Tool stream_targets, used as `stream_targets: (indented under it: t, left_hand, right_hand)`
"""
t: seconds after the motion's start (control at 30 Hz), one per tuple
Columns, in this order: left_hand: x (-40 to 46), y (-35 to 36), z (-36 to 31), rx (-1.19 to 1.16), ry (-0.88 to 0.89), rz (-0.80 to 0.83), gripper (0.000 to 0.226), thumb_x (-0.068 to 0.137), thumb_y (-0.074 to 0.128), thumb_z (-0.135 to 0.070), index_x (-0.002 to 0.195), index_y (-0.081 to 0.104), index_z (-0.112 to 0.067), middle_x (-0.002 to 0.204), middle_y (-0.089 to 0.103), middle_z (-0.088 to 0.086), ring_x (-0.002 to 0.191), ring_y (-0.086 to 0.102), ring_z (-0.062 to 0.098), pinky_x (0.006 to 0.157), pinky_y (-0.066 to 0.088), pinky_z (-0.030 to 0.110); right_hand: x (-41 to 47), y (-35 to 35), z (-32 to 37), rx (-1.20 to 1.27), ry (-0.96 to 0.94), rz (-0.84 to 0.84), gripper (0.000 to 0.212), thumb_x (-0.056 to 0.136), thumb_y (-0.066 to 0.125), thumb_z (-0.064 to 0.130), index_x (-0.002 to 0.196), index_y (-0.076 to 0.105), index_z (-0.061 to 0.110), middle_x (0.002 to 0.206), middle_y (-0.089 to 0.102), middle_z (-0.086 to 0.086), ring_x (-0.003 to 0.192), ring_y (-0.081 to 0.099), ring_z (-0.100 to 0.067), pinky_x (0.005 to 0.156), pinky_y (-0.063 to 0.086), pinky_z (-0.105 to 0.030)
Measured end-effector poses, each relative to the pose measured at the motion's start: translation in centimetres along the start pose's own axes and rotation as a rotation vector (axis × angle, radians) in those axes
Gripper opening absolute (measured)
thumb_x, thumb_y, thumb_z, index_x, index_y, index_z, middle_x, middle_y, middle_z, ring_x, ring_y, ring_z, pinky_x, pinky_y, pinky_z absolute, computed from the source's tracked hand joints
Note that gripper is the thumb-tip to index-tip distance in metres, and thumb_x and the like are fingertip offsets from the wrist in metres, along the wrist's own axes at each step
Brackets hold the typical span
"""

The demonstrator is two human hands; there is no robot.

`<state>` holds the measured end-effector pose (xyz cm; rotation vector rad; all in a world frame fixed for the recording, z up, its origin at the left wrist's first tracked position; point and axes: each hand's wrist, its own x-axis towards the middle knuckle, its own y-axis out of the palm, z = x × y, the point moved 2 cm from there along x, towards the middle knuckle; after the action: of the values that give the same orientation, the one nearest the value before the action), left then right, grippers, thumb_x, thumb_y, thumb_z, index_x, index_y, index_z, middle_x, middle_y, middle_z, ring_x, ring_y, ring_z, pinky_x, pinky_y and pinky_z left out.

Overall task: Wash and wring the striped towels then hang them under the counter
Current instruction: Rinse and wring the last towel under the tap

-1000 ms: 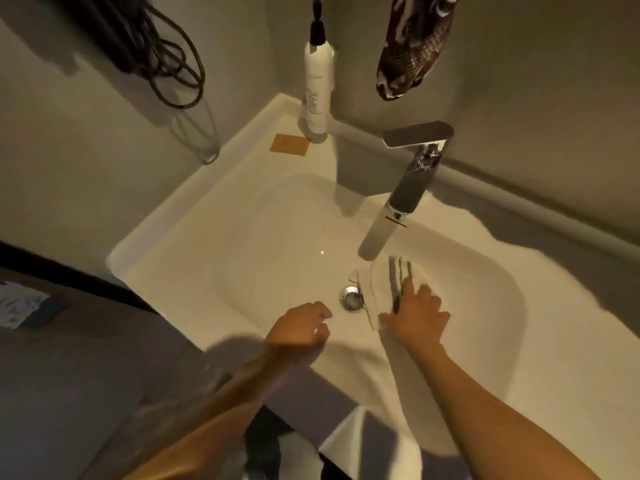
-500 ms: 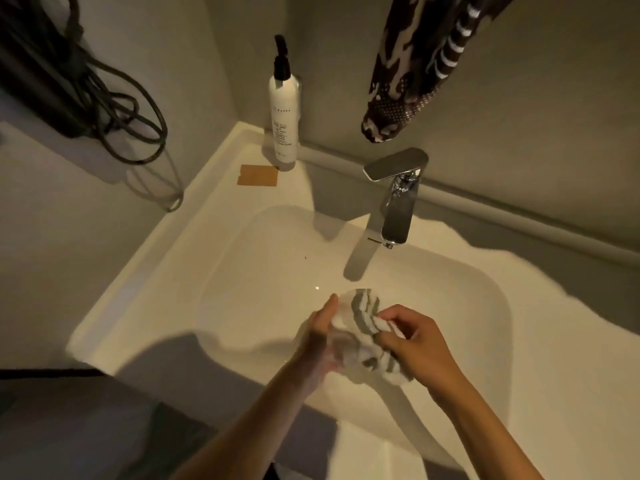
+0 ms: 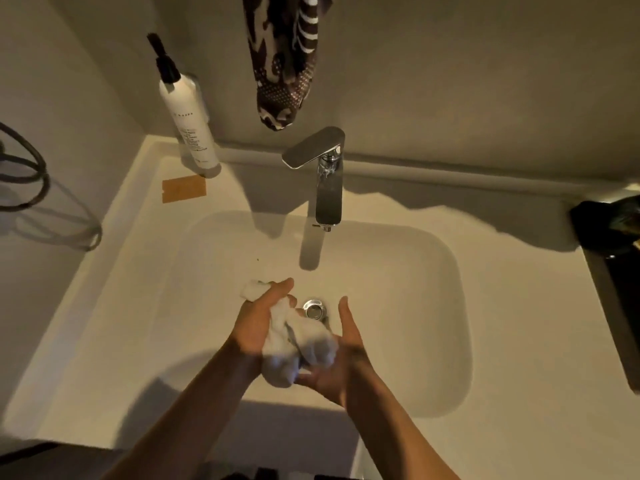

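Your left hand [image 3: 258, 322] has a curled grip around the bunched-up towel [image 3: 298, 344], with a white end of the cloth poking out past your fingers on the far side. Your right hand [image 3: 341, 362] is held palm-up and mostly flat beneath the other end of the towel, fingers fairly straight, cradling the wad rather than clenching it. The towel sits between both hands, lifted above the bottom of the sink [image 3: 433, 306], just in front of the drain [image 3: 313, 308]. The tap [image 3: 327, 174] stands at the back of the sink, its spout aimed toward your hands; you cannot tell from this view whether water is running. On the bench [image 3: 519, 271] at the back left a tall white pump bottle [image 3: 188, 116] stands upright, with a small tan card [image 3: 183, 189] lying flat just in front of it. A dark patterned cloth [image 3: 284, 57] hangs against the wall above the tap.
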<state>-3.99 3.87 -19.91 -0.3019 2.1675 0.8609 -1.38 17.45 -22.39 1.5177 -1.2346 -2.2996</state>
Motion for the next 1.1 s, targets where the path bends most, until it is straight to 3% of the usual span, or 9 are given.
stream_targets:
  t: [0.13,0.23,0.27,0.37,0.53,0.7,0.8,0.97,1.1]
  left_hand:
    - [0.4,4.3,-1.8,0.146,-0.075,0.173,0.049,0.068,0.083,-0.061,0.060,0.055,-0.021,0.059,0.051,0.007,0.056,0.056,0.022,0.064,0.052,0.033]
    - [0.9,5.4,-4.1,0.554,0.081,0.116,0.035,0.073,0.078,-0.053,0.062,0.066,-0.022,0.063,0.063,0.007,0.061,0.063,0.025,0.068,0.055,0.036]
    - [1.0,6.0,-4.6,0.636,0.114,0.129,0.029,0.075,0.077,-0.049,0.065,0.067,-0.023,0.066,0.065,0.008,0.064,0.064,0.027,0.072,0.055,0.039]
    - [1.0,8.0,-5.7,0.796,0.177,0.185,0.020,0.081,0.071,-0.036,0.067,0.066,-0.023,0.065,0.064,0.005,0.062,0.064,0.024,0.067,0.056,0.037]
    - [1.8,9.7,-6.0,0.942,0.277,0.114,0.010,0.079,0.069,-0.018,0.071,0.064,-0.014,0.064,0.064,0.010,0.062,0.068,0.026,0.060,0.059,0.035]
    - [4.5,7.2,-4.3,1.011,0.293,-0.163,0.012,0.081,0.072,-0.013,0.073,0.065,-0.018,0.080,0.068,0.015,0.071,0.070,0.028,0.065,0.059,0.036]
    - [6.6,4.2,-2.4,0.954,0.251,-0.377,0.016,0.082,0.069,-0.018,0.076,0.065,-0.004,0.092,0.071,0.025,0.089,0.072,0.038,0.085,0.060,0.049]
    - [7.6,0.1,0.3,1.154,0.145,-0.661,0.028,0.092,0.065,-0.026,0.116,0.074,-0.015,0.126,0.072,0.008,0.118,0.064,0.033,0.097,0.048,0.031]
    - [7.0,-0.8,1.4,1.158,0.085,-0.715,0.025,0.093,0.062,-0.026,0.109,0.074,-0.012,0.122,0.071,0.013,0.116,0.064,0.036,0.098,0.049,0.033]
  right_hand:
    - [0.3,2.5,0.0,-0.064,0.028,0.549,0.092,0.068,0.057,0.087,0.113,0.076,0.009,0.091,0.077,-0.020,0.080,0.075,-0.030,0.112,0.016,-0.067]
    - [-0.6,4.4,1.5,-0.086,-0.009,0.851,0.066,0.090,0.067,0.052,0.128,0.056,0.000,0.110,0.072,-0.018,0.097,0.071,-0.028,0.106,0.042,-0.048]
    - [-0.9,5.0,2.0,-0.051,0.015,0.858,0.051,0.092,0.071,0.033,0.128,0.054,0.001,0.114,0.068,-0.016,0.097,0.070,-0.024,0.092,0.054,-0.037]
    - [-1.1,5.2,3.1,-0.023,0.160,0.705,0.049,0.079,0.081,0.006,0.119,0.053,0.007,0.103,0.056,-0.013,0.066,0.063,-0.011,0.050,0.047,-0.013]
    - [-1.1,5.3,5.3,-0.307,0.051,0.441,0.038,0.079,0.084,0.018,0.103,0.056,0.012,0.074,0.058,-0.004,0.050,0.053,-0.005,0.038,0.043,-0.014]
    - [2.3,4.3,4.3,-1.027,-0.191,-0.120,0.015,0.089,0.072,0.024,0.089,0.064,0.011,0.070,0.062,-0.004,0.043,0.053,-0.009,0.042,0.042,-0.024]
    - [4.5,3.9,2.4,-1.546,-0.367,-0.232,0.019,0.093,0.068,0.026,0.105,0.069,0.010,0.091,0.071,-0.006,0.078,0.065,-0.020,0.069,0.056,-0.036]
    - [5.3,1.9,-1.0,-1.634,-0.406,-0.287,0.014,0.089,0.058,0.011,0.096,0.070,0.012,0.089,0.071,-0.007,0.077,0.062,-0.023,0.064,0.043,-0.032]
    - [5.0,1.1,-1.9,-1.831,-0.448,-0.349,0.028,0.087,0.063,0.010,0.115,0.065,0.010,0.111,0.072,-0.014,0.099,0.070,-0.039,0.076,0.052,-0.037]
